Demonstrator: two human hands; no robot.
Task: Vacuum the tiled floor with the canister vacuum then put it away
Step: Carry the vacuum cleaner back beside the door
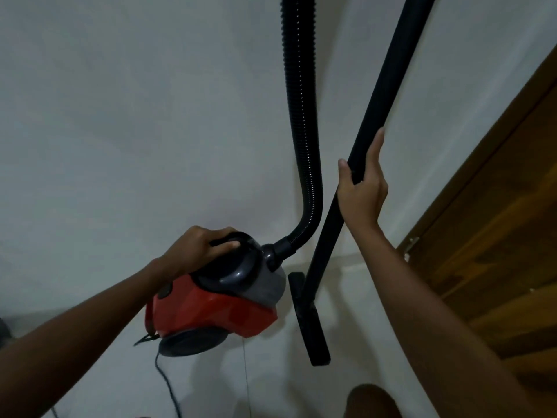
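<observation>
A red and grey canister vacuum is at lower centre, close to the white wall. My left hand grips its black carry handle on top. A ribbed black hose rises from the canister's front and leaves the frame at the top. My right hand is wrapped around the black wand tube, which leans upright beside the hose. The black floor nozzle sits at the wand's lower end on the pale floor, just right of the canister.
A black power cord trails from the canister's rear down to the bottom edge. A brown wooden door stands at the right. My knee shows at the bottom. A white wall fills the background.
</observation>
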